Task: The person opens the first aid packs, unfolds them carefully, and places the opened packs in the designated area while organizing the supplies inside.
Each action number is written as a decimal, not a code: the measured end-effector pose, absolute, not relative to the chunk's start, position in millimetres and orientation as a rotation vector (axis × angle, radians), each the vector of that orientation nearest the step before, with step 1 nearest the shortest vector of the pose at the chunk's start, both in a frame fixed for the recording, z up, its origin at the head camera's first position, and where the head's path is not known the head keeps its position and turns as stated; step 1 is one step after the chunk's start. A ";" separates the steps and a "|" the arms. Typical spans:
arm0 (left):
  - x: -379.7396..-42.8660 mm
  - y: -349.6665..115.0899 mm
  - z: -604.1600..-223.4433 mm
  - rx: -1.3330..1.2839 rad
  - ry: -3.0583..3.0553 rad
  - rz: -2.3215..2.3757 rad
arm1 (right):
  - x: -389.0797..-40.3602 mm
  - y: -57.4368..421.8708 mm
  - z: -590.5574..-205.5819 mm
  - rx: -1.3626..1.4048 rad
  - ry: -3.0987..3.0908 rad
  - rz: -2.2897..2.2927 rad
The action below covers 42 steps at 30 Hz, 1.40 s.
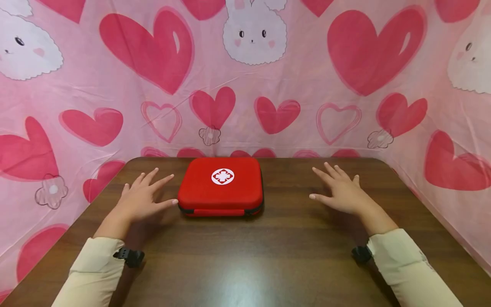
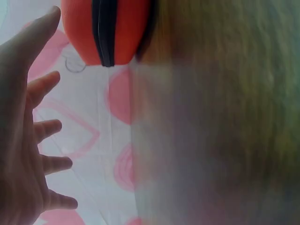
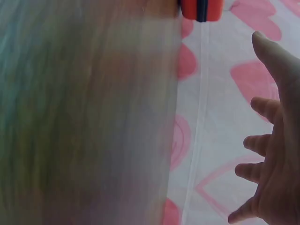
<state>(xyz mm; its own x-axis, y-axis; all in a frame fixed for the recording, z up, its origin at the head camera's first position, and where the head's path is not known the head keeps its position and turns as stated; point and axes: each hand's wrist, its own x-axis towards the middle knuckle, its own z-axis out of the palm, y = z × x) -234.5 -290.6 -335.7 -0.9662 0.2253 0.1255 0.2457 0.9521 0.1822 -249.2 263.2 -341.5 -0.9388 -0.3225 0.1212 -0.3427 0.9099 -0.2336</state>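
Note:
A red zippered first-aid case (image 1: 215,192) with a white cross emblem lies closed on the wooden table, left of the middle. My left hand (image 1: 143,198) hovers beside its left side with fingers spread, the thumb tip close to the front left corner; whether it touches I cannot tell. In the left wrist view the case (image 2: 129,28) shows its black zip band near the thumb. My right hand (image 1: 343,194) is held over the table well to the right of the case, fingers spread and holding nothing. The right wrist view catches only an end of the case (image 3: 213,9).
The brown wooden table (image 1: 245,251) reaches to a pink cloth backdrop (image 1: 245,76) with hearts and rabbits, which stands behind it and along both sides. A black band (image 1: 134,258) is on my left wrist and another black band (image 1: 362,254) on my right.

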 end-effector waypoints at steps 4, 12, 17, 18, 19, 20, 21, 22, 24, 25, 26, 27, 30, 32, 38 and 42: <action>-236.3 -282.3 -332.9 -0.409 -2.994 -0.336 | -251.4 255.7 -344.5 0.571 -2.986 0.443; -241.1 -265.0 -330.0 -0.510 -2.941 -0.404 | -255.8 240.3 -347.6 0.703 -2.961 0.478; -247.6 -257.4 -332.8 -0.623 -2.876 -0.389 | -257.0 229.9 -349.9 0.783 -2.931 0.533; -248.3 -256.2 -333.5 -0.636 -2.868 -0.395 | -257.1 227.2 -350.0 0.800 -2.925 0.551; -249.1 -254.8 -334.3 -0.649 -2.861 -0.402 | -257.4 224.4 -350.2 0.815 -2.920 0.576; -249.7 -253.2 -335.1 -0.654 -2.859 -0.416 | -257.6 221.6 -350.3 0.831 -2.911 0.599; -250.4 -251.5 -335.8 -0.664 -2.856 -0.431 | -257.9 218.7 -350.3 0.846 -2.902 0.620; -250.7 -249.3 -336.4 -0.672 -2.858 -0.450 | -257.9 216.0 -350.2 0.861 -2.892 0.638; -251.2 -244.0 -337.2 -0.698 -2.859 -0.491 | -257.7 210.6 -349.9 0.880 -2.884 0.672; -251.7 -241.2 -337.2 -0.714 -2.856 -0.507 | -257.4 208.2 -349.9 0.890 -2.880 0.685; -251.9 -238.3 -336.9 -0.728 -2.855 -0.525 | -257.1 205.9 -349.9 0.900 -2.880 0.698; -252.3 -235.5 -336.5 -0.743 -2.852 -0.538 | -256.6 203.7 -349.9 0.907 -2.882 0.717; -253.6 -230.2 -335.9 -0.778 -2.846 -0.559 | -256.1 196.6 -350.3 0.923 -2.885 0.786; -254.5 -227.2 -335.3 -0.798 -2.848 -0.562 | -256.0 192.7 -351.1 0.923 -2.877 0.845; -255.9 -219.6 -333.2 -0.865 -2.840 -0.548 | -254.9 176.5 -357.0 0.789 -2.876 1.201; -257.6 -215.1 -331.6 -0.914 -2.843 -0.553 | -251.9 162.7 -362.9 0.634 -2.875 1.430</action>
